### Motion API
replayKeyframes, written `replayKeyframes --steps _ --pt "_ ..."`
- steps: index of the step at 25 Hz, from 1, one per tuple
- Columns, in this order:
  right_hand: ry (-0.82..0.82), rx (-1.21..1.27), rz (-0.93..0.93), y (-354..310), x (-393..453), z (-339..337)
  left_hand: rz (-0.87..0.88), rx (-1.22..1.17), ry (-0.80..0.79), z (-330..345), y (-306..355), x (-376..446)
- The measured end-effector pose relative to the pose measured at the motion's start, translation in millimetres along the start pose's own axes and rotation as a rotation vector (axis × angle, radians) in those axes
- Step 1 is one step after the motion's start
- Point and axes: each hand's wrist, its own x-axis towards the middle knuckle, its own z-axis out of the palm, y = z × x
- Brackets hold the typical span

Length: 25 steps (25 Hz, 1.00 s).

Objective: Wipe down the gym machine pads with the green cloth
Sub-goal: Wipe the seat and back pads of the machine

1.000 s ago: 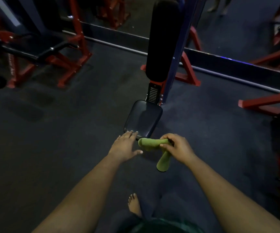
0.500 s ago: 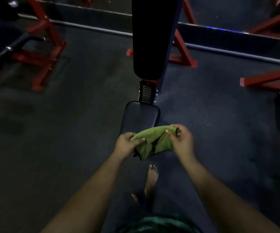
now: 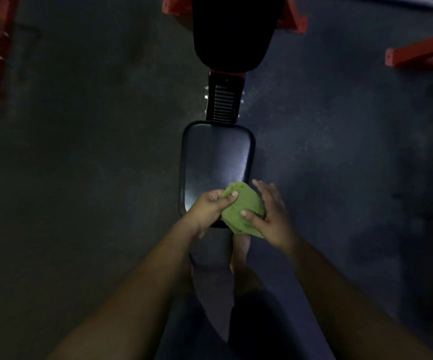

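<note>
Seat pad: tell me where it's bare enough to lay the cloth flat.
The seat pad is bare from the ribbed bracket down to the green cloth. Its near edge is crowded: left hand and right hand hold the cloth there.

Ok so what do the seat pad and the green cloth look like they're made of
Seat pad: probably vinyl or similar smooth upholstery, dark with a slight sheen where light glints off it. Green cloth: soft matte fabric, bunched and folded between the hands; the weave is too blurred to tell.

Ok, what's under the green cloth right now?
Under the cloth is the near right corner of the seat pad. The left hand and right hand hold it. Whether it touches the pad is hidden.
</note>
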Motion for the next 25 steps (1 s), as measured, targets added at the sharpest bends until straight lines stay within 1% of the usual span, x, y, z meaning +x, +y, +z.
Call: replayKeyframes --steps 1,2,3,5,6,7,8,9,10,11,12,13,16,18,19,21,22,23,25 --pt "-0.048 0.076 0.062 4 6 8 -0.008 0.022 -0.039 -5 -1 12" --pt "-0.046 0.093 0.118 6 12 17 0.001 0.047 -0.042 -9 -1 23" --pt "0.034 0.1 0.153 13 20 29 0.031 0.074 0.003 -12 -3 36" --pt "0.324 0.118 0.264 22 36 50 0.166 0.198 0.23 -23 -13 59" --pt "0.442 0.14 0.323 23 45 61 0.257 0.346 0.35 -32 -21 69" --pt "0.485 0.117 0.381 24 53 74 0.344 0.58 0.428 -45 -31 78" --pt "0.477 0.016 0.417 28 63 89 0.404 0.833 0.469 -58 -40 90" --pt "0.433 -0.15 0.401 31 68 102 0.411 1.039 0.48 -71 -49 98" --pt "0.378 -0.33 0.326 38 70 117 0.379 1.178 0.472 -81 -57 107" --pt "0.32 -0.451 0.237 46 70 127 0.343 1.252 0.467 -87 -64 115" --pt "0.264 -0.484 0.182 54 69 135 0.321 1.288 0.471 -90 -70 123" --pt "0.24 -0.471 0.168 63 68 143 0.324 1.3 0.487 -91 -76 131" --pt "0.277 -0.399 0.235 72 71 149 0.39 1.336 0.581 -87 -93 144" --pt "0.333 -0.37 0.241 74 106 134 0.408 1.365 0.632 -86 -99 147" --pt "0.358 -0.314 0.261 75 134 121 0.414 1.374 0.649 -86 -100 148" --pt "0.367 -0.191 0.306 73 190 86 0.424 1.39 0.656 -85 -101 148" --pt "0.371 -0.181 0.302 74 205 75 0.424 1.397 0.654 -85 -101 149" --pt "0.371 -0.198 0.278 76 209 72 0.417 1.401 0.652 -85 -100 150" --pt "0.367 -0.263 0.183 83 178 88 0.405 1.397 0.65 -85 -98 150"
